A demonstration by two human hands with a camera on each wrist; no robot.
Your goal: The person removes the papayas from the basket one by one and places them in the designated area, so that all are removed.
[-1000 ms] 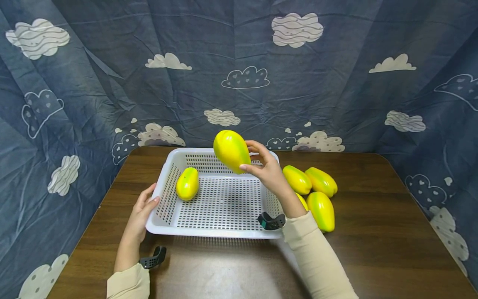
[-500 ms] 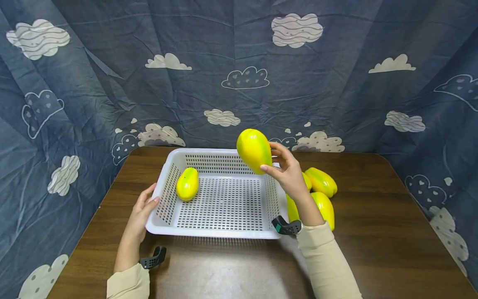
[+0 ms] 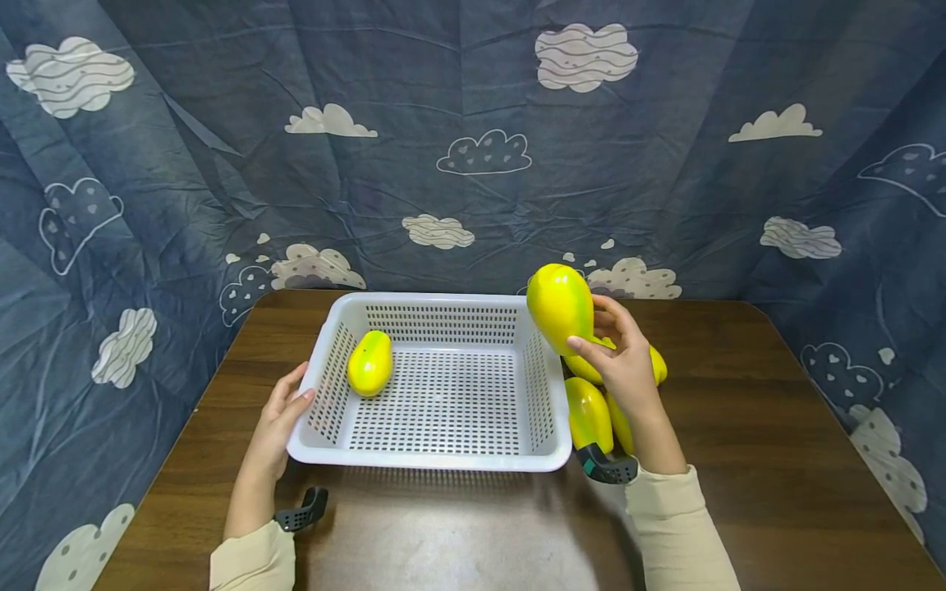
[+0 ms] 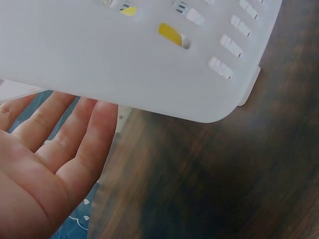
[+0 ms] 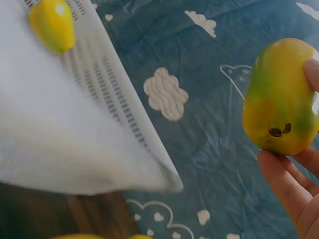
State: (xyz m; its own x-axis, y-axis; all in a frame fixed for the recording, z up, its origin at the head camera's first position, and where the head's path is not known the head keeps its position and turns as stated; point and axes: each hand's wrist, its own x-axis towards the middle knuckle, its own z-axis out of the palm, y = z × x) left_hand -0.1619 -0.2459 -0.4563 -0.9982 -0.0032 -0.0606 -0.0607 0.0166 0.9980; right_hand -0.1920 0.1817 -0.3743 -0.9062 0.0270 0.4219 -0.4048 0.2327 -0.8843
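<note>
My right hand [image 3: 626, 365] grips a glossy yellow-green papaya [image 3: 559, 305], thumb in front, and holds it above the right end of a white perforated basket [image 3: 429, 462]. The right wrist view shows dark spots on one end of this papaya [image 5: 280, 94], with fingertips against it. My left hand [image 3: 270, 427] holds the basket's left side, its thumb on the rim. Seen from the left wrist, the fingers [image 4: 94, 132] meet the basket's lower edge and their tips are hidden. One papaya [image 3: 370, 364] lies inside the basket at its left.
Several more papayas [image 3: 589, 414] lie close together on the wooden table [image 3: 769, 443] beside the basket's right side, partly hidden by my right arm. A dark blue curtain [image 3: 488, 230] with clouds hangs behind the table's back edge.
My right hand has moved right with the papaya, from over the middle of the basket to its right rim. My left hand and the basket have stayed put.
</note>
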